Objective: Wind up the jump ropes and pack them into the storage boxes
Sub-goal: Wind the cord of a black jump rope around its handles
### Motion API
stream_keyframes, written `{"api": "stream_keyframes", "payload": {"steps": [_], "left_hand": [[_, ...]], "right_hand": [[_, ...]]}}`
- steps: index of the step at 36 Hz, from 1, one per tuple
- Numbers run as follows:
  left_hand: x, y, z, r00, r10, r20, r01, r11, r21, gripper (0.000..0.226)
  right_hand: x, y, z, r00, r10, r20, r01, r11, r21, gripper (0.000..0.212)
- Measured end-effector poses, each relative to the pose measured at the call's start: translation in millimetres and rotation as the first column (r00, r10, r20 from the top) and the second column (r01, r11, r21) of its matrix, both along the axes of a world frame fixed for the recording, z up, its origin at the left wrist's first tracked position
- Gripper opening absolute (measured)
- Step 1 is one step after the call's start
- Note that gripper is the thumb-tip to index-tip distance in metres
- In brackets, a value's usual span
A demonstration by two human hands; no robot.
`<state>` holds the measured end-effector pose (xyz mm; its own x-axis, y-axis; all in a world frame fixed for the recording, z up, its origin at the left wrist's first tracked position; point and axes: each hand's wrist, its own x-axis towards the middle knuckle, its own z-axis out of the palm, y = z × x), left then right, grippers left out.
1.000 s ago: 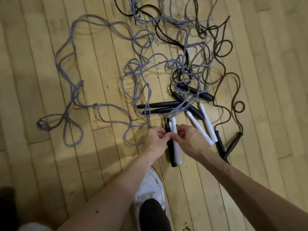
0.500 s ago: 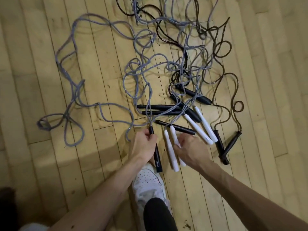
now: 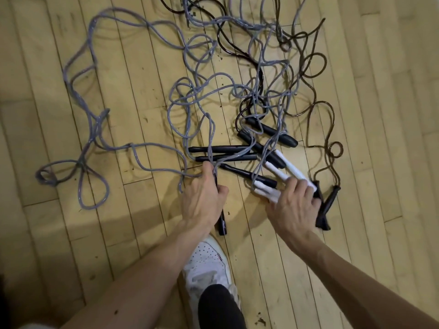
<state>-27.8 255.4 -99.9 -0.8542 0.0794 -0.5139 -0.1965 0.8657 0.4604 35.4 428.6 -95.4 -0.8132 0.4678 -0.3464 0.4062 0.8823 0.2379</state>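
Observation:
Several jump ropes lie tangled on the wooden floor: grey cords (image 3: 133, 148) spread left and centre, dark brown cords (image 3: 316, 67) at the upper right. My left hand (image 3: 204, 200) grips a black handle (image 3: 222, 224) whose end sticks out below the palm. My right hand (image 3: 292, 205) holds two white handles (image 3: 266, 192) near their lower ends. Two more white handles (image 3: 292, 172) lie just beyond its fingers. Loose black handles (image 3: 225, 154) lie above both hands, and a crossed black pair (image 3: 326, 207) sits right of my right hand.
My white shoe (image 3: 209, 264) and dark trouser leg (image 3: 221, 307) stand on the floor (image 3: 71, 233) directly below the hands. No storage box is in view.
My hands, together over the black and white handles a second ago, have separated: the left took the black handle leftward, the right carried the white handles to the right beside the other white pair.

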Motion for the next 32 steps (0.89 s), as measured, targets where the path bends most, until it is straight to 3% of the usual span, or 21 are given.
{"api": "stream_keyframes", "payload": {"steps": [3,5,10,14,18,20,24,27,29,32], "left_hand": [[1.7,-1.6,0.1,1.000,0.012,0.027,-0.012,1.000,-0.010,0.032],[3.7,-2.4,1.8,0.999,0.031,0.032,-0.031,1.000,0.004,0.035],[4.1,-9.4,4.1,0.998,0.060,0.034,-0.062,0.996,0.057,0.034],[2.9,-14.7,3.7,0.997,0.069,0.038,-0.072,0.993,0.090,0.034],[3.2,-14.9,7.7,0.997,0.065,0.041,-0.070,0.988,0.137,0.032],[4.6,-16.0,13.6,0.996,0.079,0.043,-0.086,0.977,0.194,0.032],[1.8,-24.3,31.3,0.963,0.249,0.103,-0.270,0.890,0.367,0.031],[-5.1,-34.6,57.4,0.945,0.313,0.090,-0.317,0.821,0.474,0.035],[-13.8,-43.8,82.8,0.939,0.332,0.088,-0.326,0.777,0.538,0.038],[-26.8,-53.4,118.9,0.942,0.320,0.101,-0.317,0.745,0.587,0.039]], "right_hand": [[-4.4,-9.1,0.0,0.934,0.310,-0.175,-0.323,0.945,-0.048,0.048],[-12.2,-21.3,-3.5,0.887,0.433,-0.164,-0.448,0.891,-0.072,0.043],[-35.9,-45.6,-9.0,0.939,0.345,0.005,-0.342,0.931,-0.124,0.035],[-47.4,-52.2,-6.5,0.943,0.330,-0.041,-0.332,0.935,-0.125,0.046],[-57.1,-53.4,-3.5,0.913,0.405,0.047,-0.390,0.901,-0.192,0.031],[-58.7,-57.3,-3.2,0.898,0.439,0.010,-0.423,0.871,-0.252,0.025],[-61.1,-70.0,13.8,0.944,0.291,-0.155,-0.330,0.832,-0.446,0.027],[-66.9,-76.2,38.3,0.945,0.259,-0.201,-0.328,0.740,-0.587,0.031],[-74.3,-83.5,66.5,0.989,0.078,-0.127,-0.148,0.606,-0.781,0.024],[-82.3,-91.2,109.4,0.990,-0.126,0.067,0.113,0.398,-0.910,0.025]]}}
